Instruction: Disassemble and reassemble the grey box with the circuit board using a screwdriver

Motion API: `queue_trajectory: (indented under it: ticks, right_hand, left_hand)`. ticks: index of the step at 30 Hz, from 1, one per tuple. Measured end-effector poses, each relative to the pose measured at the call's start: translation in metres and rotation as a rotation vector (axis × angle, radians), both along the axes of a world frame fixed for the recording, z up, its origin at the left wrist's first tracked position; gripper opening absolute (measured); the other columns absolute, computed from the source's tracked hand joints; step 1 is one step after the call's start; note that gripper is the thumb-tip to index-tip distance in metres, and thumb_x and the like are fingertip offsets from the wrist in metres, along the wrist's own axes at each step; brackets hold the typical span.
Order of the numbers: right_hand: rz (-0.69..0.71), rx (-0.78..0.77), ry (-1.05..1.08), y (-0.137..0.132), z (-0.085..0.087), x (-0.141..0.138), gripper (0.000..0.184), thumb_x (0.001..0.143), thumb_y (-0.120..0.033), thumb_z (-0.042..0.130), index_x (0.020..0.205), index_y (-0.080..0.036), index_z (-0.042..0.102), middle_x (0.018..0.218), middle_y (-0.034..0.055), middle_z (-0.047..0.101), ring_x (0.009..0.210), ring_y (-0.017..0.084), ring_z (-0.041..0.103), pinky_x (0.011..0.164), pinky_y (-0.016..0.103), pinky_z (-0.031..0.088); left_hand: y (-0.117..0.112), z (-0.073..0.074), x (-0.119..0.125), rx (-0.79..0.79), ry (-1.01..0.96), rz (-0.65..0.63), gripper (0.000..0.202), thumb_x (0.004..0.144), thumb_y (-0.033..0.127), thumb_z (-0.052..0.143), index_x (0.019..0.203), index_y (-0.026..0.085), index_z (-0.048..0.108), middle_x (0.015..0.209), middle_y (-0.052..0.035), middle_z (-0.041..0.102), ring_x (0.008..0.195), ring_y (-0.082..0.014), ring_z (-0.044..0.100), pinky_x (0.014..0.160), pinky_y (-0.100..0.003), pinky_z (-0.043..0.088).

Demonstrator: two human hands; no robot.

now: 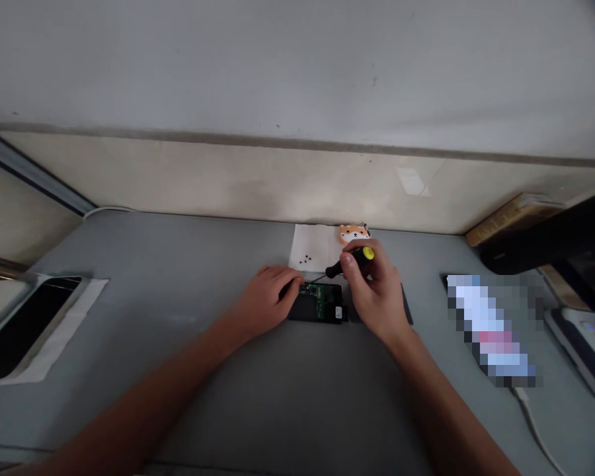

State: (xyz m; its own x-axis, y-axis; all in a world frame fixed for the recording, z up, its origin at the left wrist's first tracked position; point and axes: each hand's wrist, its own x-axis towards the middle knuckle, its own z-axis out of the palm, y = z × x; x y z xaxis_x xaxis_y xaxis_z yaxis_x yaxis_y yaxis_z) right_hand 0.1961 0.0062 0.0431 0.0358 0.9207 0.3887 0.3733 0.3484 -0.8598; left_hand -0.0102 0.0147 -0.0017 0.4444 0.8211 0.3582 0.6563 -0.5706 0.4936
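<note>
A small black device with a bare green circuit board (320, 301) lies flat on the grey table. My left hand (272, 294) is closed around the device's left end, thumb and fingers at its edge. In my right hand (377, 291) is a screwdriver (334, 270) with a black handle and a yellow end cap. Its thin shaft slants down to the left, and the tip is at the board's upper left, close to my left fingertips. Whether the tip sits in a screw is too small to tell. Behind the device, several tiny dark screws (305, 259) lie on a white tissue (317, 241).
An orange and white animal-face trinket (354, 234) rests on the tissue's right side. A dark flat panel (406, 304) lies partly under my right hand. To the right are a blurred-out phone (490, 330) and its white cable (533, 423). At left, a black slab (30, 324) lies on white paper.
</note>
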Motion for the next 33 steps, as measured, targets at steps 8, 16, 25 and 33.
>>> queue_trajectory:
  ticks: [8,16,25,33]
  right_hand:
    - [0.136,-0.035,-0.087,0.014,0.019,-0.018,0.026,0.093,-0.048,0.063,0.09,-0.024,0.056,0.071,-0.0041,0.056,0.057,0.01,0.047,0.055,0.025,0.039]
    - [-0.047,0.024,-0.107,0.027,0.016,-0.032,0.027,0.09,-0.045,0.061,0.081,-0.025,0.044,0.057,-0.0068,0.047,0.051,0.011,0.044,0.052,0.025,0.035]
    - [-0.247,0.14,-0.104,0.021,0.003,-0.033,0.021,0.091,-0.042,0.055,0.083,-0.026,0.045,0.057,-0.0043,0.055,0.049,0.013,0.05,0.049,0.024,0.035]
    - [-0.183,0.25,-0.156,0.019,0.002,-0.032,0.02,0.095,-0.039,0.054,0.083,-0.026,0.044,0.057,-0.0062,0.054,0.047,0.011,0.05,0.049,0.022,0.036]
  left_hand:
    - [0.001,-0.002,-0.001,0.015,-0.034,-0.02,0.026,0.102,0.023,0.041,0.095,0.021,0.066,0.093,-0.0059,0.076,0.09,-0.0228,0.071,0.087,-0.04,0.054]
    - [0.001,-0.004,-0.001,0.0,-0.028,-0.006,0.028,0.103,0.025,0.042,0.095,0.02,0.068,0.093,-0.0066,0.075,0.09,-0.0224,0.07,0.087,-0.04,0.055]
    - [0.002,-0.004,-0.001,0.003,-0.031,-0.017,0.028,0.103,0.022,0.042,0.096,0.019,0.069,0.092,-0.0073,0.075,0.089,-0.0231,0.069,0.086,-0.04,0.055]
    - [0.002,-0.005,-0.001,0.023,-0.027,-0.024,0.027,0.104,0.023,0.043,0.097,0.02,0.068,0.092,-0.0066,0.075,0.089,-0.0222,0.07,0.086,-0.04,0.055]
